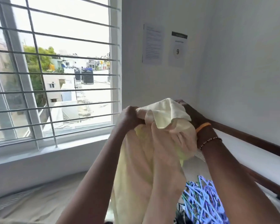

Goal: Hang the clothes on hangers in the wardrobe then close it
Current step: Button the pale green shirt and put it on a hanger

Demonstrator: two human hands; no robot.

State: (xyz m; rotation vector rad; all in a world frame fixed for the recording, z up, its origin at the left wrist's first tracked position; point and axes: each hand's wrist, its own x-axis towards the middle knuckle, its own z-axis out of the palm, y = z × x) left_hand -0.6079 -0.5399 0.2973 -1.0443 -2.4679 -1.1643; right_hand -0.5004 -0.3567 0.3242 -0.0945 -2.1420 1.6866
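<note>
A pale yellow garment (pixel 152 152) hangs in front of me, held up at chest height. My left hand (pixel 129 118) grips its bunched top edge on the left. My right hand (pixel 193 116) is mostly hidden behind the cloth and holds the top on the right; an orange band and a beaded bracelet show on that wrist. A heap of blue plastic hangers (pixel 200 201) lies on the bed at the lower right. The wardrobe is out of view.
A barred window (pixel 52 75) fills the left side above a white sill. A dark wooden bed rail (pixel 249 139) runs along the white wall on the right. Two paper notices (pixel 165 46) hang on the wall. The bed sheet (pixel 39 204) spreads below.
</note>
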